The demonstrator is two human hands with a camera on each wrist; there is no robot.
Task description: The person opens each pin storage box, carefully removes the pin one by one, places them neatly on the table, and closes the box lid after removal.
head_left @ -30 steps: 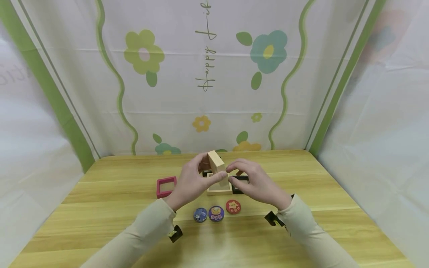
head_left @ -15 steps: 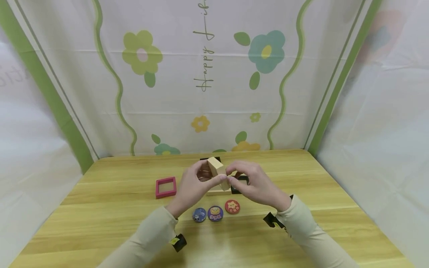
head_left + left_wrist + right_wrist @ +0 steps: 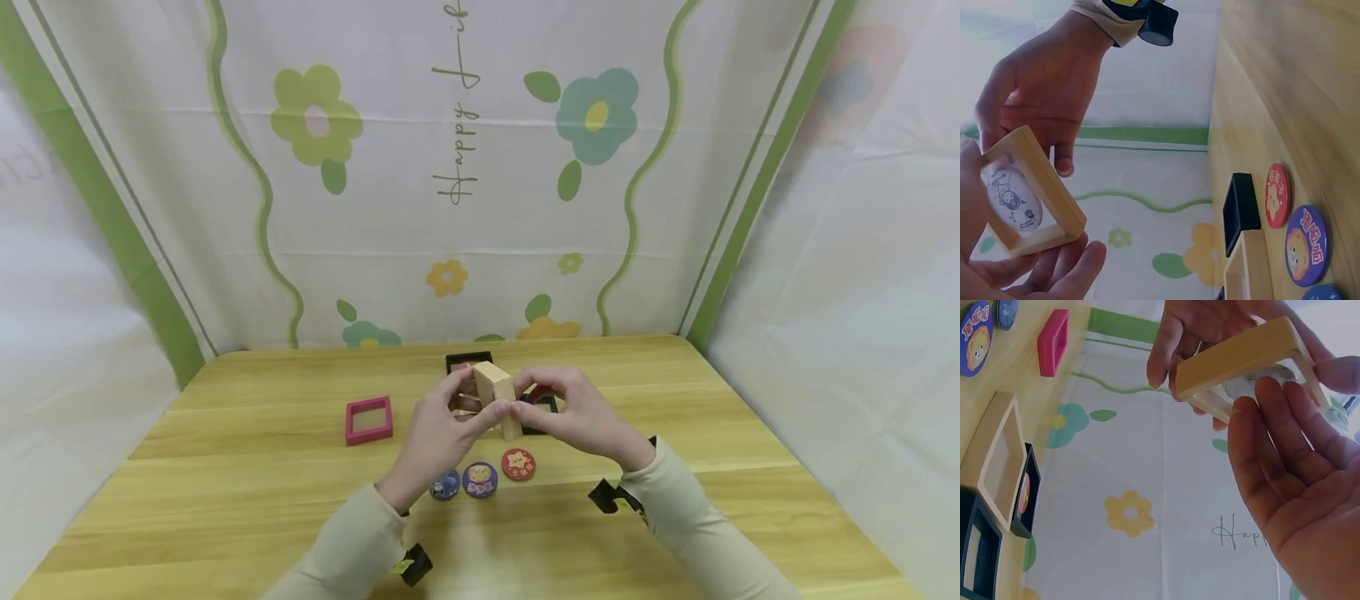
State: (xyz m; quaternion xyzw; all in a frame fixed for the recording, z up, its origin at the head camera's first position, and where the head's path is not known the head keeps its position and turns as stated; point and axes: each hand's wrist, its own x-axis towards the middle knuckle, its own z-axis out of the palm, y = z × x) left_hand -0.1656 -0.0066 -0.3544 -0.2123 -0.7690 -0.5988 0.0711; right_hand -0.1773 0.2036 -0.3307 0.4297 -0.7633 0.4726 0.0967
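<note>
My left hand (image 3: 438, 425) grips a light wooden display frame (image 3: 501, 392) held upright above the table. A pale round badge (image 3: 1015, 200) with a printed cartoon shows in its clear window. My right hand (image 3: 573, 410) pinches the frame's near right side; in the right wrist view its fingertips (image 3: 1267, 387) lie against the window. Below on the table lie a red badge (image 3: 518, 464), a purple badge (image 3: 480, 479) and a blue badge (image 3: 446, 485), the last partly covered by my left wrist. A second wooden frame (image 3: 991, 440) lies flat, mostly hidden by my hands in the head view.
A pink frame (image 3: 369, 438) lies left of my hands. One black frame (image 3: 469, 357) with a badge in it is behind them; another black frame (image 3: 991, 550) lies to the right. A printed cloth (image 3: 480, 167) hangs behind the wooden table (image 3: 675, 500).
Both hands have brought the wooden frame slightly lower and to the right, and turned it somewhat. The black frame behind has come into view. The badges and the pink frame stay put.
</note>
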